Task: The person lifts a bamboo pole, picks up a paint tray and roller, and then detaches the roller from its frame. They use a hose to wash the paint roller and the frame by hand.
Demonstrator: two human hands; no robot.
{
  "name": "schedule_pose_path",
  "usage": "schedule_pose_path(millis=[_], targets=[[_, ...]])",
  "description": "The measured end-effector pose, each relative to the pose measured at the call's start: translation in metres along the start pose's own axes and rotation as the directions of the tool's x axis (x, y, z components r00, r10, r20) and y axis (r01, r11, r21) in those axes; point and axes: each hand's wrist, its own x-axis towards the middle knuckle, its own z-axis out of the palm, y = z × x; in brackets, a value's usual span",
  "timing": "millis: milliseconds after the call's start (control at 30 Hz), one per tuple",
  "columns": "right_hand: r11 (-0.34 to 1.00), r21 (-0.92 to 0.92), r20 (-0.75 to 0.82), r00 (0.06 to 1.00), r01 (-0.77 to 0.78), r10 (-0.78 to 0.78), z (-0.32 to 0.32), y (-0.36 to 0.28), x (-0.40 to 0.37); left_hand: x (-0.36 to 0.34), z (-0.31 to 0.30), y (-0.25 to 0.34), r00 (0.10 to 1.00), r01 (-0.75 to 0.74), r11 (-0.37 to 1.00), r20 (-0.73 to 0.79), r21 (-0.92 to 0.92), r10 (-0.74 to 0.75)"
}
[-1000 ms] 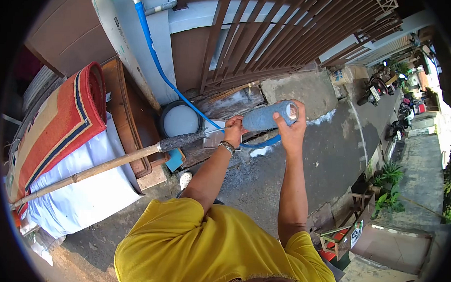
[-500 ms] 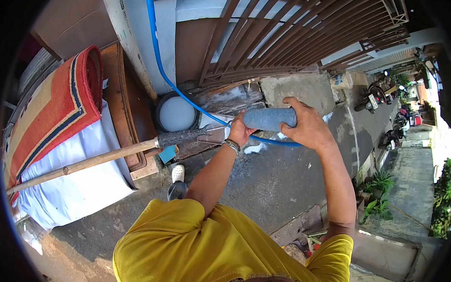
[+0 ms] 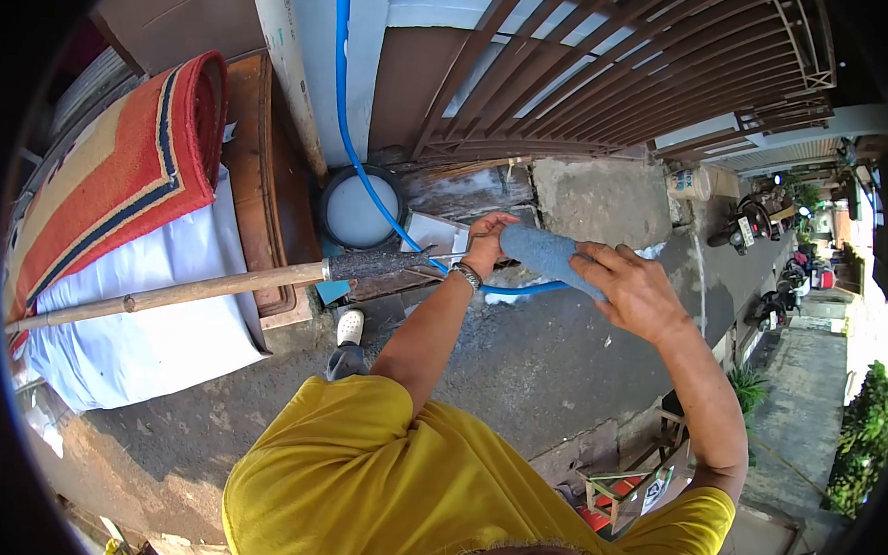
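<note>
The right hand (image 3: 631,290) grasps the far end of a grey-blue fuzzy roller (image 3: 546,254), fingers laid over its top side. The left hand (image 3: 485,242) is closed around a thin metal rod (image 3: 452,255) at the roller's near end (whether its fingers also press on the roller cannot be told). The roller is held in the air between the two hands, tilted, its right end lower in the view. The rod meets the dark, rough sleeve (image 3: 371,264) of a wooden pole (image 3: 194,284), which crosses a white sheet (image 3: 158,331). A red and tan rug (image 3: 125,178) lies over the sheet, beside brown wooden furniture (image 3: 257,173). A dark bucket (image 3: 326,229) containing whitish liquid (image 3: 356,214) stands near the left hand; a blue hose (image 3: 349,142) passes above it and runs on beneath the hands. A light blue item (image 3: 333,291) (its nature is unclear) is visible just beside the pole. A pale shoe (image 3: 350,326) rests on the dark pavement (image 3: 519,368). A brown slatted gate (image 3: 607,87) adjoins the work area.
</note>
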Motion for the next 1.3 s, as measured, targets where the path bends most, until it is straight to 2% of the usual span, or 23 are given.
schedule_pose_path(millis=[67,100,167,267,300,400,433,533,633,667,700,733,800,833,867,900,933,1000,1033,1133,1200,1267,1300], targets=[[1.0,0.002,-0.009,1.0,-0.005,0.005,0.002,-0.001,-0.006,0.004,0.003,0.007,1.0,0.0,1.0,0.02,0.015,0.0],[0.982,0.139,-0.005,0.992,-0.128,0.13,0.001,-0.002,-0.005,0.005,0.004,0.011,0.999,0.021,1.0,0.041,0.024,-0.022],[0.845,0.399,0.052,0.929,-0.356,0.366,-0.001,-0.008,-0.002,0.004,0.006,0.01,1.0,0.008,0.999,0.006,0.044,-0.009],[0.769,0.481,0.06,0.891,-0.421,0.451,0.006,-0.008,0.001,0.002,0.008,0.006,0.999,0.021,0.996,-0.035,0.087,-0.018],[0.818,0.447,-0.012,0.912,-0.362,0.41,0.007,-0.007,0.002,0.0,0.007,0.004,0.998,0.03,0.994,-0.053,0.102,-0.024],[0.901,0.361,-0.182,0.93,-0.24,0.32,0.014,-0.007,-0.001,-0.024,0.004,0.02,0.948,0.296,0.939,-0.067,-0.177,-0.311],[0.909,0.349,-0.21,0.926,-0.23,0.315,0.023,-0.007,-0.004,-0.032,-0.005,0.012,0.933,0.36,0.927,0.058,-0.106,-0.356],[0.914,0.325,-0.335,0.874,-0.243,0.351,0.049,-0.019,-0.013,-0.087,0.009,0.032,0.881,0.434,0.876,0.104,0.21,-0.462],[0.892,0.366,-0.461,0.781,-0.265,0.421,0.087,-0.039,-0.023,-0.119,0.033,0.086,0.923,-0.026,0.841,0.336,0.541,-0.187],[0.884,0.384,-0.503,0.742,-0.268,0.443,0.101,-0.044,-0.026,-0.123,0.045,0.11,0.957,-0.183,0.81,0.29,0.557,0.016],[0.889,0.366,-0.541,0.715,-0.274,0.443,0.116,-0.047,-0.027,-0.122,0.06,0.142,0.941,-0.335,0.744,0.252,0.579,0.228],[0.886,0.387,-0.575,0.684,-0.256,0.449,0.127,-0.049,-0.025,-0.125,0.079,0.184,0.908,-0.406,0.601,0.228,0.688,0.352],[0.875,0.429,-0.636,0.613,-0.225,0.469,0.147,-0.055,-0.024,-0.089,0.095,0.22,0.66,-0.513,0.081,0.333,0.854,0.673],[0.866,0.444,-0.636,0.599,-0.231,0.486,0.156,-0.055,-0.025,-0.056,0.088,0.216,0.6,-0.415,-0.136,0.382,0.9,0.703],[0.861,0.467,-0.632,0.605,-0.2,0.484,0.161,-0.055,-0.027,-0.023,0.081,0.212,0.788,-0.316,-0.123,0.333,0.941,0.518],[0.857,0.488,-0.631,0.61,-0.168,0.479,0.165,-0.053,-0.028,0.007,0.074,0.21,0.919,-0.21,-0.14,0.244,0.968,0.308],[0.852,0.505,-0.63,0.616,-0.137,0.472,0.162,-0.051,-0.03,0.018,0.079,0.216,0.989,-0.106,-0.181,0.123,0.978,0.086],[0.765,0.644,-0.595,0.615,-0.019,0.517,0.154,-0.047,-0.036,0.033,0.083,0.221,0.989,0.027,0.066,-0.017,0.997,-0.149],[0.704,0.709,-0.569,0.621,0.04,0.539,0.152,-0.048,-0.04,0.036,0.083,0.222,0.956,0.125,0.169,-0.073,0.978,-0.285],[0.315,0.922,-0.383,0.641,0.225,0.665,0.169,-0.03,-0.049,0.042,0.077,0.212,0.989,-0.134,0.277,0.147,0.951,-0.028],[0.129,0.99,-0.135,0.709,0.063,0.692,0.17,-0.018,-0.058,0.04,0.081,0.213,0.986,-0.156,0.37,0.168,0.916,0.0],[0.082,0.997,-0.057,0.722,0.0,0.689,0.16,0.002,-0.052,0.025,0.1,0.231,0.989,-0.128,0.439,0.147,0.889,-0.009],[0.099,0.995,-0.085,0.735,0.024,0.673,0.153,0.01,-0.043,0.026,0.103,0.235,0.986,-0.112,0.467,0.157,0.877,-0.058]])
